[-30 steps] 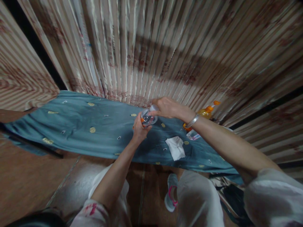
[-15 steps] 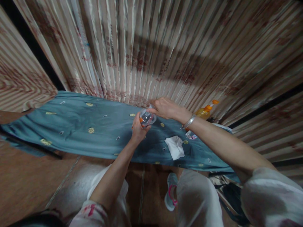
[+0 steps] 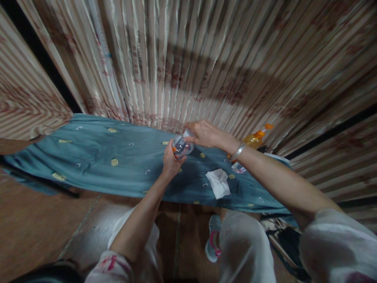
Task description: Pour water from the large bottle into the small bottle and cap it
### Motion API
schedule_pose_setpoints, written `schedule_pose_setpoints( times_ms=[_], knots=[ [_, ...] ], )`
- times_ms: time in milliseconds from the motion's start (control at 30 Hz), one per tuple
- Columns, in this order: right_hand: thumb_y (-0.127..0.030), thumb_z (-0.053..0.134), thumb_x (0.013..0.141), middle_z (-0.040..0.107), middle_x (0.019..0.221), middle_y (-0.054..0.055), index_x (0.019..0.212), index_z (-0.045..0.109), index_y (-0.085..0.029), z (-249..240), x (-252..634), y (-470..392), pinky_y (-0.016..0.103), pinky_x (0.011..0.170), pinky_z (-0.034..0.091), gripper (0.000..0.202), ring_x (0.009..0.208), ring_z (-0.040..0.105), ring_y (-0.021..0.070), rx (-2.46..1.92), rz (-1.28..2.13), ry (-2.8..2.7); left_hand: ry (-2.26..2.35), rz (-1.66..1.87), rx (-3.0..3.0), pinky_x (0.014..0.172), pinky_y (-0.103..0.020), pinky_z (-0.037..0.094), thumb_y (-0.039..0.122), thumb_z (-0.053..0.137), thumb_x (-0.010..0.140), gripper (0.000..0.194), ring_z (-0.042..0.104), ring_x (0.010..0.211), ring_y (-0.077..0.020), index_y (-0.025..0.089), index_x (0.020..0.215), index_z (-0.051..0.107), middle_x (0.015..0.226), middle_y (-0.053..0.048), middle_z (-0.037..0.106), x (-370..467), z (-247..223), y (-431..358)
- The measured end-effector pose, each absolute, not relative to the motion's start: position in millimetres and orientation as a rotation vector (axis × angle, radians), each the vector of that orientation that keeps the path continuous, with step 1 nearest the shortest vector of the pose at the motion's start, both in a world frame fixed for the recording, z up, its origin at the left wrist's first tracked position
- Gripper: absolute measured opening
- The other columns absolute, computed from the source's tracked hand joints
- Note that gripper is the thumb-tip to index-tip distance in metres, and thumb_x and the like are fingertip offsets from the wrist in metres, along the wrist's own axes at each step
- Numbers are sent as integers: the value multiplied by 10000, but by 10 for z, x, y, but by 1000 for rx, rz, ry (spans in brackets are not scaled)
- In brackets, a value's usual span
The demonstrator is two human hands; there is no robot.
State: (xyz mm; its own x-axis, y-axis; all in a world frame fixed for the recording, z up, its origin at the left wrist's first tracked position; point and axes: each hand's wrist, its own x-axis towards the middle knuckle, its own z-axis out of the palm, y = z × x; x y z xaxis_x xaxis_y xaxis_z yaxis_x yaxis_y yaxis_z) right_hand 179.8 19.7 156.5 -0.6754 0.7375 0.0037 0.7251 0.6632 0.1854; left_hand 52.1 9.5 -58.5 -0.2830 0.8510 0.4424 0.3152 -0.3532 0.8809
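Observation:
My left hand [image 3: 172, 159] is wrapped round a clear, round plastic container [image 3: 182, 147] with orange marks on its side, held above the blue-green cloth. Its open-looking rim is turned up towards me. At the far edge of that rim, my right hand [image 3: 203, 133] pinches a small whitish piece [image 3: 187, 134] that looks like tissue. The right fingers are closed and partly hide it. A silver bangle [image 3: 237, 151] sits on my right wrist. Just in front of me a crumpled white tissue [image 3: 218, 184] lies on the cloth.
The patterned blue-green cloth [image 3: 97, 157] covers a long, narrow surface against a striped curtain [image 3: 165, 59]. An orange-topped pump bottle [image 3: 251, 141] with yellow liquid and a clear packet [image 3: 238, 168] stand to the right, partly behind my forearm. Dark frame bars flank both sides.
My right hand has shifted slightly at the container's rim, and more of the whitish piece shows now. The left hand keeps its hold, the container tilting a little.

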Motion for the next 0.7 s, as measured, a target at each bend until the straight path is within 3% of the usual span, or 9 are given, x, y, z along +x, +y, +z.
schedule_pose_setpoints(
  times_ms=[133,333,433,500,600,700],
  knots=[
    [-515,451,1080,770,1068,234,1110,731,-55,1573,1764,203,341,847,466,539,1046,716,315,1396,367,2718,1418,1640,1546,1143,-506,472,161,844,610,922,614,1282,-310,226,1439,447,1383,-132,624,537,-560,88],
    [-577,368,1090,786,1058,171,1190,706,-102,1462,2106,188,310,837,463,591,1039,733,287,1707,266,2839,1423,1667,1464,1098,-472,518,170,842,606,918,636,1246,-293,230,1431,444,1369,-114,638,511,-503,66],
    [-500,409,1096,791,1100,152,1245,694,-125,1056,2504,69,304,866,492,494,1057,746,268,1889,105,2778,1440,1684,1444,1048,-443,547,200,862,576,937,662,1168,-274,218,1421,457,1337,-114,646,470,-500,58],
    [-441,492,1070,770,1216,166,1368,630,-122,658,2777,-75,323,924,518,457,1107,744,269,2031,0,2671,1434,1685,1418,954,-405,584,237,874,568,930,688,1014,-228,234,1406,471,1253,-80,671,454,-505,64],
    [-430,632,987,636,1453,235,1464,556,-89,37,3090,-339,410,1073,503,591,1333,634,325,2163,-61,2502,1432,1693,1335,780,-334,596,296,889,556,896,653,778,-151,246,1361,500,1103,-22,689,471,-513,91],
    [-475,729,901,501,1577,263,1539,486,-103,-413,3228,-552,493,1126,475,777,1455,511,386,2255,-104,2307,1401,1698,1273,701,-298,575,314,900,527,848,633,728,-134,228,1288,537,1024,-1,695,544,-518,115]
  ],
)
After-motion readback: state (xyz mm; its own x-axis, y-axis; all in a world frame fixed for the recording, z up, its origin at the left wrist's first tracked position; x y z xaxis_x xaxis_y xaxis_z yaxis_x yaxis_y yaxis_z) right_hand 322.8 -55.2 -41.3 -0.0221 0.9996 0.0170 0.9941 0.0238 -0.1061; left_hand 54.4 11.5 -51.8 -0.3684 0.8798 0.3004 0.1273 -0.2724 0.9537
